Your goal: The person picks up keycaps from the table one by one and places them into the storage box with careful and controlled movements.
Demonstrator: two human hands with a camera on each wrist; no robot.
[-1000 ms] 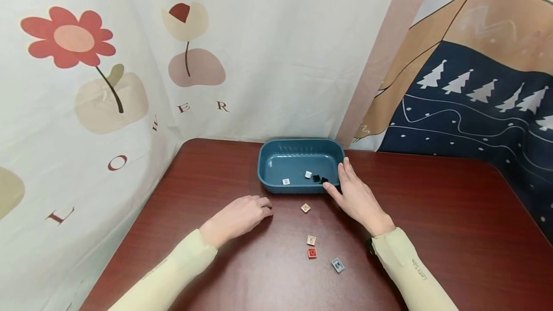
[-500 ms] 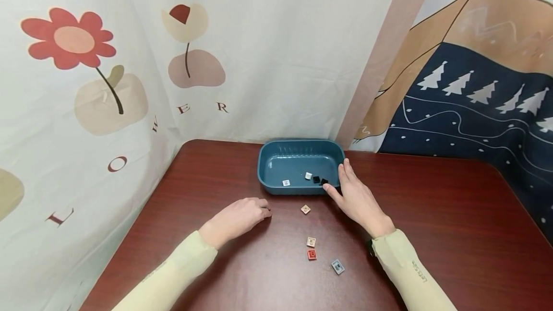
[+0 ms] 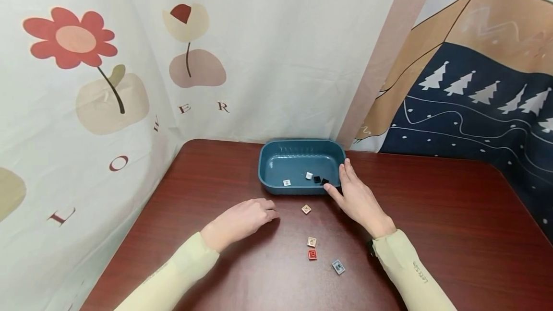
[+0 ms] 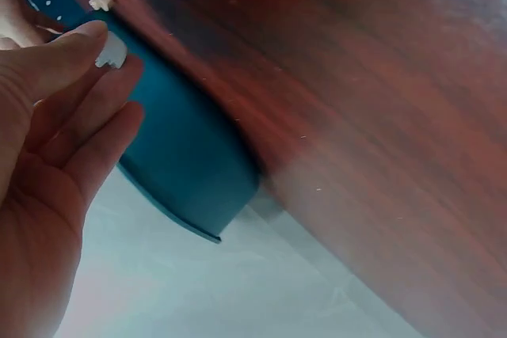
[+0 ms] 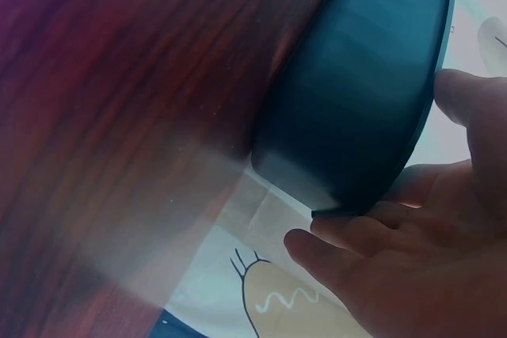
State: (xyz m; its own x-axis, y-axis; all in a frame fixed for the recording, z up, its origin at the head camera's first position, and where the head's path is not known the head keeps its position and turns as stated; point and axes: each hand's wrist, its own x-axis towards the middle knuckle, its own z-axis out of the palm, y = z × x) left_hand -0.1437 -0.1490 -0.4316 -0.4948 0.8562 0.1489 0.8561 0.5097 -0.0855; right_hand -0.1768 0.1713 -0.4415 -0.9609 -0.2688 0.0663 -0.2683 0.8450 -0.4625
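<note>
My left hand (image 3: 248,217) hovers over the table in front of the blue plastic basin (image 3: 268,187). In the left wrist view its thumb and fingertips pinch a small whitish block (image 4: 112,51); the head view hides this block. My right hand (image 3: 360,200) rests at the basin's near right corner. Its thumb lies on the near rim and its extended fingers touch the right side, as the right wrist view shows too. Inside the basin lie small white blocks (image 3: 309,175) and black blocks (image 3: 317,179).
On the table (image 3: 414,196) in front of the basin lie small square blocks: a beige block (image 3: 306,209), a second beige block (image 3: 312,242), a red block (image 3: 312,254) and a grey-blue block (image 3: 338,267). A printed curtain (image 3: 276,61) hangs behind the table.
My left hand has shifted slightly right, toward the nearest beige block, over the last half second. The right hand and the basin have stayed in place.
</note>
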